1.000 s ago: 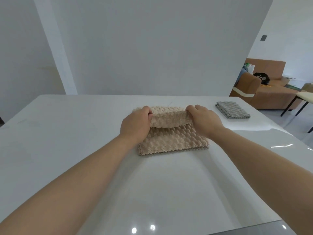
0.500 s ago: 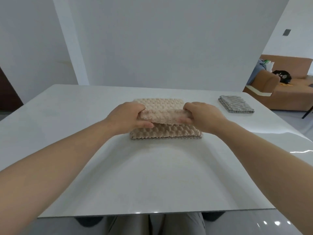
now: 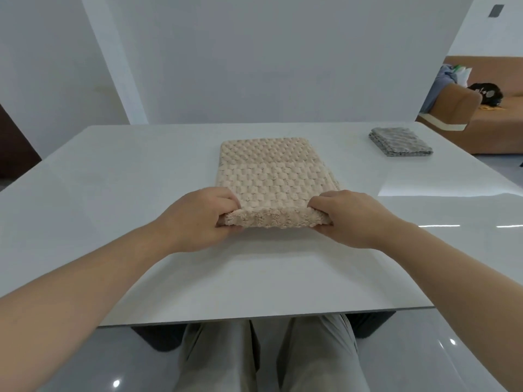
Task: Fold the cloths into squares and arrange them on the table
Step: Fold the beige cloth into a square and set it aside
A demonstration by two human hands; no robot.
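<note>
Two hidden corners (beige cloth [image 3: 271, 171]), pinched by left hand [image 3: 198, 219], right hand [image 3: 353, 219]

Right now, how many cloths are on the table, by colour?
beige cloth: 1
grey cloth: 1
Total: 2

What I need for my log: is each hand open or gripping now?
Left hand: closed on the beige cloth's near edge.
Right hand: closed on the same edge.
</note>
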